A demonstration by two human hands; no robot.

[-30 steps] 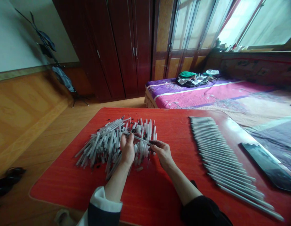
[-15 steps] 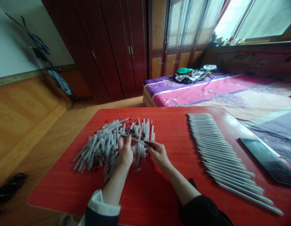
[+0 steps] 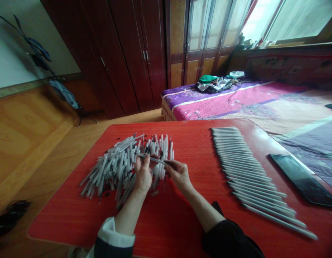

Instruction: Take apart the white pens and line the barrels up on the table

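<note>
Between my hands runs a thin, pen-like white tube (image 3: 159,161), held nearly level above the table. My left hand (image 3: 143,175) is closed around its left part, thumb on top. The fingertips of my right hand (image 3: 180,175) pinch its right end, where they cover the tip. Beneath and behind my left hand lies a loose pile of similar white tubes (image 3: 109,168), mixed with small dark pieces. To the right, a neat row of white tubes (image 3: 243,166) lies side by side, their dark ends facing left.
The red table (image 3: 187,222) carries everything. A black phone (image 3: 303,179) rests near its right edge. Beyond the table stands a bed (image 3: 222,104) with folded clothes (image 3: 214,84) on it. Dark wardrobes (image 3: 123,53) line the back, and a coat stand (image 3: 61,89) is at left.
The whole view has shifted slightly, so the table and bed sit a little further left. Both hands keep hold of the tube in almost the same position.
</note>
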